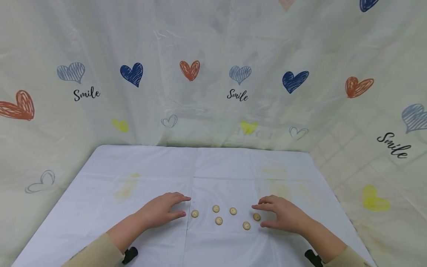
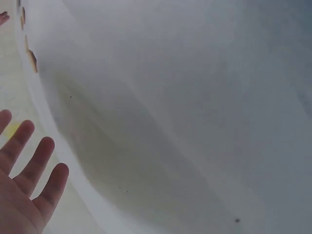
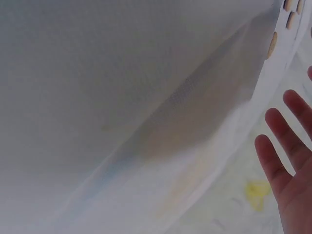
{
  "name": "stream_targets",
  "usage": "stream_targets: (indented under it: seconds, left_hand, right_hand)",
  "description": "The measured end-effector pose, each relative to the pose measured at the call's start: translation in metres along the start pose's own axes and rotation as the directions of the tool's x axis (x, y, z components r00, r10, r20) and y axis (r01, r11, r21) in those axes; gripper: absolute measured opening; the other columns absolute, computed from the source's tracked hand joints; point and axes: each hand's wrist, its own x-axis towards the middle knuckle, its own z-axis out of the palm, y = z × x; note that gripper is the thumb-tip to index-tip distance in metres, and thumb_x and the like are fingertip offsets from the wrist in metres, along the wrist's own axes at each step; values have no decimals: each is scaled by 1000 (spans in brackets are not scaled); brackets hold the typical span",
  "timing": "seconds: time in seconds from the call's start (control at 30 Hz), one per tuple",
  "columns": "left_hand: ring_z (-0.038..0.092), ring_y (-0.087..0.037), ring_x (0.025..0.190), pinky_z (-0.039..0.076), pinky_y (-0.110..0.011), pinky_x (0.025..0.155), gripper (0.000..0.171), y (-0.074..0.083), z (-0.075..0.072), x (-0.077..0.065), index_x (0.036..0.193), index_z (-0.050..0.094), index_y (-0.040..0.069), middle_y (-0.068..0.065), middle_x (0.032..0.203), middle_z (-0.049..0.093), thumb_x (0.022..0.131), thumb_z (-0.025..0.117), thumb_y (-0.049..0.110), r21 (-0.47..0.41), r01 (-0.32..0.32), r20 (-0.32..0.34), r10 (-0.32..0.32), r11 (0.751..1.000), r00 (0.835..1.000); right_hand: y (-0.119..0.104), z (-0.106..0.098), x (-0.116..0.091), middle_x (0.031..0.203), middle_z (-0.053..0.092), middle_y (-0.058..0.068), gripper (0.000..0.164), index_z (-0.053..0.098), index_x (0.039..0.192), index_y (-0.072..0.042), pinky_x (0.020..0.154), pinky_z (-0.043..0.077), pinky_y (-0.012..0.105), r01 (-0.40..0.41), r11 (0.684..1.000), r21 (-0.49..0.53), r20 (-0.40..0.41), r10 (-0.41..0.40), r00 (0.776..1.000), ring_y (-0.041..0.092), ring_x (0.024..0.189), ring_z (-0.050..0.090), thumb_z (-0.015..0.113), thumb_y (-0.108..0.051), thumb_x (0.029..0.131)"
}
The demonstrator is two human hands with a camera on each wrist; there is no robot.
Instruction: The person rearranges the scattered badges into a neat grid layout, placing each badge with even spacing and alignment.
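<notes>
Several round tan buttons lie scattered on the white cloth in the head view. My left hand (image 1: 161, 210) is just left of the leftmost button (image 1: 195, 213), fingers extended and holding nothing. On the other side, my right hand (image 1: 283, 213) has its thumb and fingers apart around the rightmost button (image 1: 256, 217), with another button (image 1: 246, 225) close by its thumb. Farther in lie a button (image 1: 215, 208), a button (image 1: 218, 221) and a button (image 1: 233, 211). Spread, straight fingers of the left hand (image 2: 29, 180) and right hand (image 3: 292, 156) show in the wrist views.
A white cloth (image 1: 133, 167) with creases and faint yellow stains covers the table. Behind it hangs a pale curtain (image 1: 207, 48) printed with hearts and the word Smile. Black straps (image 1: 130, 255) show at both wrists below the tan sleeves.
</notes>
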Motion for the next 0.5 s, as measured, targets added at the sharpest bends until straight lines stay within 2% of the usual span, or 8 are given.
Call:
stream_targets:
  seconds: [0.17, 0.5]
  left_hand:
    - [54, -14, 122, 44, -41, 101, 46, -2, 0, 5, 136, 60, 30, 10, 130, 59, 94, 63, 50, 10, -31, 3, 31, 999, 1000]
    - [57, -11, 107, 48, -35, 93, 37, 2, 1, 18, 128, 68, 27, 10, 117, 61, 92, 71, 37, 12, -115, 37, 115, 993, 993]
  right_hand:
    - [4, 0, 4, 112, 60, -8, 47, 72, 122, -26, 82, 50, 36, 6, 999, 38, 17, -7, 1000, 12, 96, 56, 84, -36, 78]
    - [10, 2, 7, 105, 59, -11, 37, 76, 114, -26, 79, 49, 34, 3, 998, 58, 44, -6, 999, 10, 92, 56, 84, -32, 78]
